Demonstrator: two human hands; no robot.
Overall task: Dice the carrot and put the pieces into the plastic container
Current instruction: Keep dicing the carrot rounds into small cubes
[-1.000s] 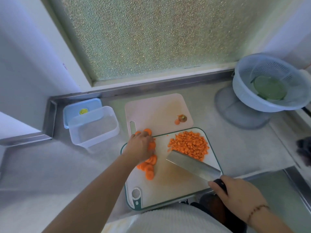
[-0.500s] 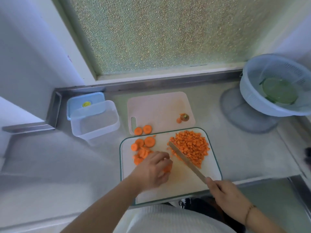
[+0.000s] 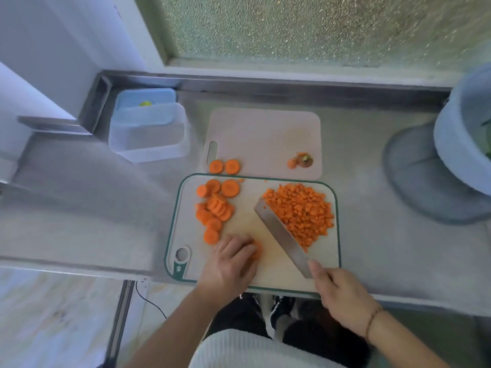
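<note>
The left hand (image 3: pixel 229 264) has left the orange carrot slices (image 3: pixel 214 208) and now pins a few near the board's front edge, fingers curled over them. The right hand (image 3: pixel 342 293), fingers clamped on the steel cleaver (image 3: pixel 281 235), has set it against the diced heap (image 3: pixel 300 211). Dicing resumes; the clear plastic container (image 3: pixel 148 134) holds no carrot.

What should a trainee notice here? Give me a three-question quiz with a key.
1. True or false: the plastic container already holds diced carrot.
2. Which hand grips the knife?
3. The diced carrot lies: A) on the pink board, B) on the green-edged board, C) in the colander.

Key: 1 false. 2 the right hand; the left hand holds carrot slices. 3 B.
</note>
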